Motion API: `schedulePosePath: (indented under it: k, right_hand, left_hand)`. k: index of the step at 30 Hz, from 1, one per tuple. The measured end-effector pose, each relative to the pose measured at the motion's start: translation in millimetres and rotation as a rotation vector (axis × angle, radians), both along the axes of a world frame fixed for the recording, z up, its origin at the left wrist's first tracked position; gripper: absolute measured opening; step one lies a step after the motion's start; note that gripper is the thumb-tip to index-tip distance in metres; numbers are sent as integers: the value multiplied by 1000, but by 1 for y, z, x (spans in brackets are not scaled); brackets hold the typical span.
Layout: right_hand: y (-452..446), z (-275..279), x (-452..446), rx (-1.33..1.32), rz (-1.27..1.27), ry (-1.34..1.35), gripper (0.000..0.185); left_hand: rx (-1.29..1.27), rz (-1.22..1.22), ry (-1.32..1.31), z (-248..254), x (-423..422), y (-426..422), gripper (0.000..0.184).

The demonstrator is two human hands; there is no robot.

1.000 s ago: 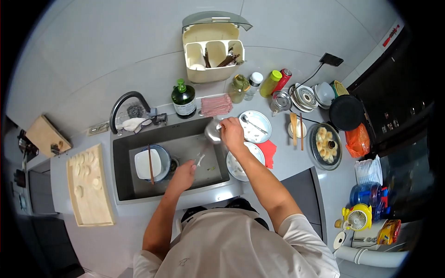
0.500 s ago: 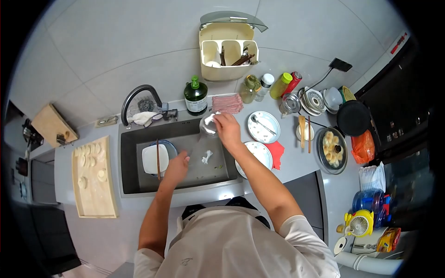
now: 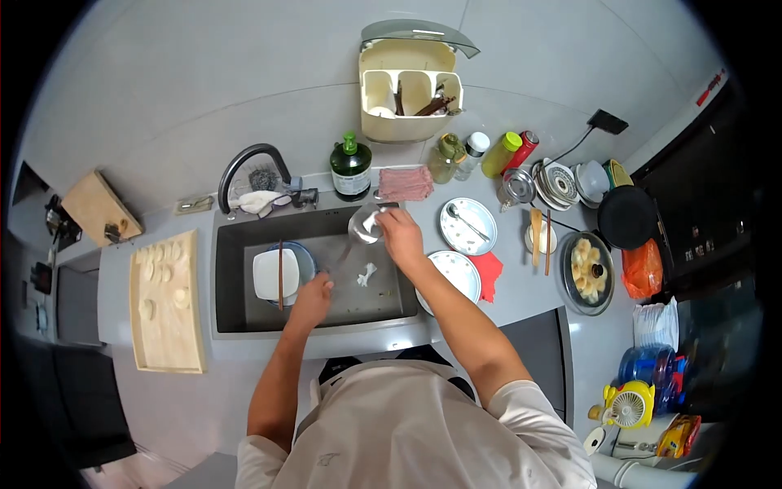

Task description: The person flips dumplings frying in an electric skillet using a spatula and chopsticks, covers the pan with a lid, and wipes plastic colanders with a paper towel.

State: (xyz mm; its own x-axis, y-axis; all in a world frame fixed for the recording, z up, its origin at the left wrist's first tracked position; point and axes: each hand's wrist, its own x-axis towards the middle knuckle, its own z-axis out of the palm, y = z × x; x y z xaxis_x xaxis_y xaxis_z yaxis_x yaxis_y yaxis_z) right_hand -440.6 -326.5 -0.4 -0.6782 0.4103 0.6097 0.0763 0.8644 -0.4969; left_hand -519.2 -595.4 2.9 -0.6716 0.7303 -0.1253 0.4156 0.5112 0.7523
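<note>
Over the dark sink (image 3: 236, 318), my left hand (image 3: 313, 298) is closed round the handle of a metal ladle (image 3: 360, 235). The ladle's round head points up and to the right, and its handle is faint against the sink. My right hand (image 3: 401, 235) pinches a crumpled white tissue (image 3: 371, 222) against the head. Another crumpled white piece (image 3: 366, 275) lies on the sink floor. Left of my left hand, a white square dish (image 3: 266, 275) sits on a blue-rimmed bowl (image 3: 305, 259), with chopsticks (image 3: 281, 277) across it.
A floured wooden tray (image 3: 169, 338) with dough pieces stands left of the sink. The black faucet (image 3: 257, 150) and a green soap bottle (image 3: 350, 169) are behind it. Plates (image 3: 467, 226), a red cloth (image 3: 489, 273) and a glass lid over buns (image 3: 588, 301) lie to the right.
Both hands keep their grip on the ladle and tissue and have barely moved. The whole view has shifted slightly to the right.
</note>
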Motion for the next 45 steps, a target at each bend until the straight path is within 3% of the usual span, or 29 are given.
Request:
schedulePosePath:
  k: [2, 5, 6, 8, 9, 12, 15, 21, 23, 27, 30, 32, 34, 36, 39, 41, 45]
  right_hand:
    - [7, 6, -8, -22, -45, -1, 20]
    - [24, -30, 5, -9, -64, -316, 18]
    - [27, -39, 14, 0, -64, -310, 18]
    - [27, -53, 30, -255, -86, -69, 13]
    - [23, -25, 29, -440, -150, 26, 15]
    - [24, 7, 20, -680, -155, 208, 20]
    - [31, 10, 22, -748, -110, 181, 20]
    - [1, 0, 46, -756, -163, -1, 18]
    - [-8, 1, 52, -599, -155, -58, 15]
    - [-3, 5, 44, -482, -115, -36, 14]
    - [21, 1, 28, -497, -191, -185, 14]
    - [29, 6, 25, -612, -214, -148, 14]
    - [22, 21, 26, -692, -196, -102, 15]
    - [6, 24, 22, -395, -73, -32, 13]
    - [11, 20, 20, -390, -77, -115, 12]
    - [26, 19, 21, -525, -174, -265, 11]
    - [7, 21, 22, -360, -17, -31, 11]
  left_hand:
    - [-2, -6, -17, 4, 1, 4, 18]
    - [6, 0, -1, 16, 3, 4, 19]
    - [14, 34, -6, 15, 0, 3, 21]
    - [19, 66, -17, 13, -8, 2, 23]
    - [-8, 74, -17, 8, -4, -3, 26]
    - [-72, 64, 51, 11, -2, -5, 31]
    - [-117, 63, 172, 0, 1, -10, 32]
    - [-182, 77, 291, -20, 6, -8, 32]
    - [-173, 68, 310, -24, 9, -8, 32]
    - [16, 52, 301, -27, 10, -12, 32]
    - [22, 29, 296, -25, 1, -19, 33]
    - [-23, 8, 308, -21, -5, -21, 33]
    - [88, 38, 296, -15, -9, -22, 33]
    - [85, 29, 312, -14, -14, -16, 34]
    - [51, 2, 309, -18, -7, -21, 34]
    - [33, -2, 315, -16, -11, -25, 34]
    - [41, 28, 310, -20, -9, -25, 34]
